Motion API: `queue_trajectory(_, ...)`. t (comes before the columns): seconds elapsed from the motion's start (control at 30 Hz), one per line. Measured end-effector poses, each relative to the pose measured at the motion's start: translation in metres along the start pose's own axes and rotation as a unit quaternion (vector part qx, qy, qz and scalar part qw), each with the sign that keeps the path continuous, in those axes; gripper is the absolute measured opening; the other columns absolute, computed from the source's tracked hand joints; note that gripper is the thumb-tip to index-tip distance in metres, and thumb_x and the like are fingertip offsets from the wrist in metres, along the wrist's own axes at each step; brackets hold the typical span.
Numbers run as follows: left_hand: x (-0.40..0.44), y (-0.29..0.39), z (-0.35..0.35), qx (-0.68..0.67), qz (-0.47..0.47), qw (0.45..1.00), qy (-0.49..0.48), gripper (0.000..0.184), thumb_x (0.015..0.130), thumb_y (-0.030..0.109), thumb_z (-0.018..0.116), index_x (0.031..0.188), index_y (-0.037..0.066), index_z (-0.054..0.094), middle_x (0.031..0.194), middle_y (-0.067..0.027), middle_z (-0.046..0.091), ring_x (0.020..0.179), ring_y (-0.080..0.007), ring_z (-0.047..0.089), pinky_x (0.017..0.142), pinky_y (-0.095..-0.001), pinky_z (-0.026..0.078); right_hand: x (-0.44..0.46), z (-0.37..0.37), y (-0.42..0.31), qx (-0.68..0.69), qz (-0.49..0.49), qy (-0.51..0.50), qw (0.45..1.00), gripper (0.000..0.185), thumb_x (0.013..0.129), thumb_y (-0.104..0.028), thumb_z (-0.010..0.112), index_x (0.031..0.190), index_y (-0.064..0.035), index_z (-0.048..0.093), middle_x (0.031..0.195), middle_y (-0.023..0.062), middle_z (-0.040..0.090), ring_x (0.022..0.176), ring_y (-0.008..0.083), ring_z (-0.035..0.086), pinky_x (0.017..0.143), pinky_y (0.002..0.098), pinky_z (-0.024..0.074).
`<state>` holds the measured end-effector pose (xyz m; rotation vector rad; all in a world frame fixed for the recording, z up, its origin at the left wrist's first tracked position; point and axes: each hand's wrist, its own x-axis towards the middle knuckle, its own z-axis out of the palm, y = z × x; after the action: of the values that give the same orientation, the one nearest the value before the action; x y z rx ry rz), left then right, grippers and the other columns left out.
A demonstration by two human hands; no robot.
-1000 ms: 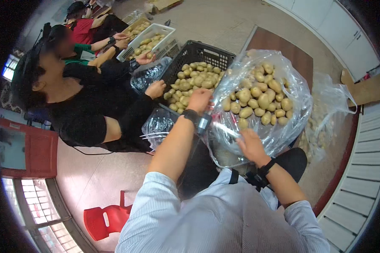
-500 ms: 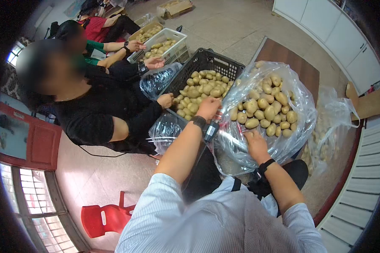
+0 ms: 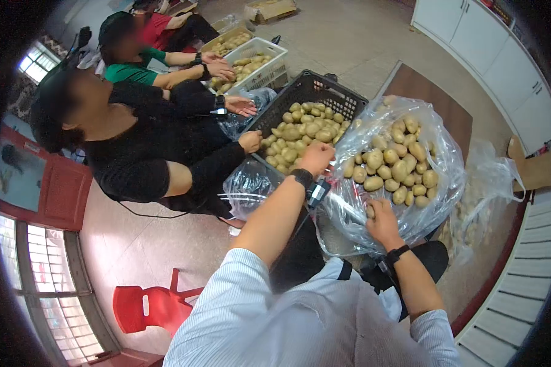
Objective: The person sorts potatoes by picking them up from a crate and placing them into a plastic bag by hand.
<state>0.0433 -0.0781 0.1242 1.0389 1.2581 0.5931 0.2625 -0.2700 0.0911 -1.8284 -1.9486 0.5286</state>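
Note:
A large clear plastic bag (image 3: 444, 183) full of potatoes (image 3: 395, 164) lies spread wide in front of me. At its left edge, beside the black crate (image 3: 343, 92), my left hand (image 3: 317, 159) has its fingers curled on the plastic; the fingertips are partly hidden. My right hand (image 3: 382, 223) is at the bag's near side, closed around a single potato (image 3: 370, 211). More potatoes (image 3: 303, 128) fill the black crate. I wear a dark band on each wrist.
On my left a person in black (image 3: 122, 140) has one hand (image 3: 250, 141) at the crate's edge. Beyond sit other people and a white crate (image 3: 275, 58) of potatoes. A brown board (image 3: 450, 104) lies under the bag. A red chair (image 3: 156, 306) stands at lower left.
My right hand has drawn back slightly from the pile and now has a potato in its fingers. My left hand stays by the bag's edge. The camera view has shifted a little.

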Motion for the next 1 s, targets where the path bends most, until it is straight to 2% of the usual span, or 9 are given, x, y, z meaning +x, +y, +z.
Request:
queue_trajectory(0.13,0.0,-0.007,0.003,0.026,0.007,1.0,-0.01,0.025,0.089,0.025,0.055,0.101,0.003,0.058,0.09,-0.0096,0.063,0.064,-0.018,0.063,0.055,-0.0336,0.056,-0.004,-0.011,-0.011,0.062,0.031,-0.009,0.998,0.046,0.069,-0.005,0.062,0.114,-0.0084,0.055,0.114,0.0193,0.05,0.102,0.0402,0.054,0.088,0.0437,0.0462)
queue_trajectory(0.27,-0.006,-0.004,0.011,0.036,0.067,0.997,0.008,0.021,0.085,0.021,0.057,0.086,0.001,0.061,0.071,-0.0072,0.061,0.05,-0.0167,0.06,0.043,-0.0308,0.05,0.0,-0.002,-0.005,0.117,0.035,0.028,0.992,0.046,0.071,-0.01,0.062,0.117,-0.0078,0.055,0.106,0.0213,0.054,0.1,0.0401,0.054,0.09,0.0427,0.044)
queue_trajectory(0.33,-0.003,-0.004,0.014,0.04,0.069,0.997,0.0,0.021,0.085,0.022,0.057,0.085,0.001,0.061,0.069,-0.0068,0.061,0.05,-0.0166,0.06,0.043,-0.0302,0.049,0.007,0.011,0.005,0.127,0.025,0.044,0.991,0.039,0.079,-0.017,0.059,0.116,-0.0069,0.054,0.1,0.0183,0.059,0.091,0.0328,0.059,0.078,0.0378,0.0498)
queue_trajectory(0.4,-0.004,-0.006,0.016,0.037,0.07,0.997,0.008,0.022,0.084,0.022,0.058,0.084,0.001,0.06,0.07,-0.007,0.062,0.05,-0.0173,0.06,0.042,-0.0309,0.048,0.016,0.023,0.011,0.403,0.25,-0.044,0.879,0.033,0.088,-0.025,0.053,0.116,-0.0066,0.054,0.094,0.0128,0.061,0.071,0.0217,0.061,0.057,0.0302,0.0498)
queue_trajectory(0.43,-0.004,-0.006,0.015,0.058,0.107,0.993,0.01,0.022,0.084,0.022,0.058,0.082,0.0,0.06,0.07,-0.0079,0.062,0.05,-0.0179,0.06,0.042,-0.0318,0.048,0.019,0.027,0.006,0.466,0.269,-0.038,0.842,0.034,0.093,-0.032,0.047,0.113,-0.0061,0.054,0.087,0.0087,0.061,0.055,0.0129,0.055,0.043,0.0245,0.0432)
queue_trajectory(0.53,-0.007,-0.006,0.015,0.056,0.081,0.995,0.001,0.023,0.084,0.023,0.059,0.082,0.0,0.06,0.07,-0.0083,0.062,0.05,-0.0182,0.061,0.044,-0.0321,0.049,0.028,0.025,-0.004,0.525,0.295,-0.035,0.798,0.036,0.093,-0.037,0.046,0.108,-0.0049,0.055,0.08,0.0085,0.06,0.048,0.0126,0.05,0.043,0.0256,0.0424)
queue_trajectory(0.57,-0.006,-0.003,0.013,0.098,0.057,0.993,-0.028,0.026,0.086,0.025,0.057,0.096,0.001,0.061,0.084,-0.0081,0.065,0.058,-0.0177,0.063,0.046,-0.0315,0.052,0.031,0.023,-0.008,0.526,0.292,-0.031,0.798,0.036,0.093,-0.037,0.046,0.108,-0.0049,0.055,0.08,0.0085,0.06,0.048,0.0126,0.05,0.043,0.0256,0.0424)
queue_trajectory(0.73,-0.001,-0.008,0.014,0.143,0.085,0.985,-0.036,0.026,0.087,0.025,0.057,0.095,0.001,0.06,0.08,-0.0089,0.064,0.055,-0.0183,0.062,0.045,-0.0307,0.05,0.039,0.013,-0.017,0.542,0.298,-0.06,0.783,0.043,0.095,-0.045,0.043,0.098,-0.0039,0.055,0.071,0.0078,0.058,0.048,0.0115,0.049,0.042,0.0241,0.0405)
queue_trajectory(1.0,-0.028,0.015,0.024,0.055,-0.073,0.984,-0.152,0.039,0.092,0.038,0.055,0.111,0.004,0.051,0.09,-0.0097,0.061,0.052,-0.0165,0.061,0.041,-0.0305,0.049,0.054,0.001,-0.034,0.505,0.249,-0.056,0.825,0.042,0.096,-0.045,0.043,0.092,-0.0044,0.056,0.064,0.0042,0.056,0.046,0.0116,0.048,0.042,0.0246,0.039)
